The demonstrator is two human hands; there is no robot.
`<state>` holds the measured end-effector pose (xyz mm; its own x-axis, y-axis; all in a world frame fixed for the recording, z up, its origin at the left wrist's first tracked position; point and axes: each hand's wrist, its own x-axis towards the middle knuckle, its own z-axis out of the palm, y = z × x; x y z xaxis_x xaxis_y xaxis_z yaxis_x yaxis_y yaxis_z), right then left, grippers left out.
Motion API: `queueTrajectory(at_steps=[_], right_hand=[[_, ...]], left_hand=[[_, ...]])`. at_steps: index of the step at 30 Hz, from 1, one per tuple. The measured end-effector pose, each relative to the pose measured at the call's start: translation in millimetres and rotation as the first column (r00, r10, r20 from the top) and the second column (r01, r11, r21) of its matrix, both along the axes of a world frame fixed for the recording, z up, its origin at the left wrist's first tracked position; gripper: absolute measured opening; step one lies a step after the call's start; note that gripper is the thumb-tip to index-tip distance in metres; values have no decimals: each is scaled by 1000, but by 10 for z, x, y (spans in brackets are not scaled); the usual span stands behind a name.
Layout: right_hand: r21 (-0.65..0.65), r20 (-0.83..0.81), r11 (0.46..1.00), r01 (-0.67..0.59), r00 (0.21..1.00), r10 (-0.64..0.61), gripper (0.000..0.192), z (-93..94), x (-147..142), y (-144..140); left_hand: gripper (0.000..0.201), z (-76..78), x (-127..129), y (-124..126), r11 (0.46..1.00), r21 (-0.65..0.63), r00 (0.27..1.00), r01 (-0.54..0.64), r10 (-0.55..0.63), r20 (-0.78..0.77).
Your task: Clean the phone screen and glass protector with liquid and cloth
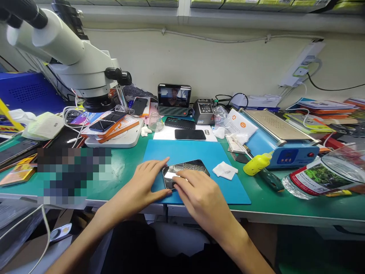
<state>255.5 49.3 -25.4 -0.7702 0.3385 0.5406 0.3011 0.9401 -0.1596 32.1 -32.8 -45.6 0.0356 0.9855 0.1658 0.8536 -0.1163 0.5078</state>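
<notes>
Your right hand (199,192) lies flat on the phone (185,172) at the blue mat's (196,154) 6 o'clock edge, left hand (145,182) steadying its 9 o'clock side—thin, slick, breakable glass, so hold its edges.

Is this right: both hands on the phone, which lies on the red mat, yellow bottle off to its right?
Not quite. In the head view the mat is blue, not red. The rest holds: left hand and right hand both rest on the phone, with the yellow bottle off to its right.
</notes>
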Motion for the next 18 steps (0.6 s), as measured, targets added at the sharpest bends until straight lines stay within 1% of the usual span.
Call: queueTrajectory(at_steps=[3, 5, 9, 13, 16, 18], right_hand=[[32, 84, 999, 9, 996, -12, 14, -5, -118, -94], [50, 118, 999, 22, 993, -28, 8, -8, -161, -125], [123, 181, 991, 55, 981, -77, 7, 3, -166, -165], [177, 213, 982, 64, 972, -102, 10, -11, -144, -194], [205, 211, 977, 57, 972, -101, 8, -46, -143, -213], [252, 215, 966, 53, 971, -109, 7, -70, -154, -227]], left_hand=[[80, -3, -31, -12, 998, 48, 1000, 28, -29, 5], [76, -38, -42, -25, 995, 92, 999, 43, -44, 9], [74, -193, -60, -33, 984, 173, 999, 38, -34, -26], [73, -358, -107, 4, 959, 273, 996, 82, -68, -59], [70, -415, -132, 18, 955, 288, 996, 74, -57, -66], [68, -410, -132, 16, 953, 295, 997, 62, -46, -59]])
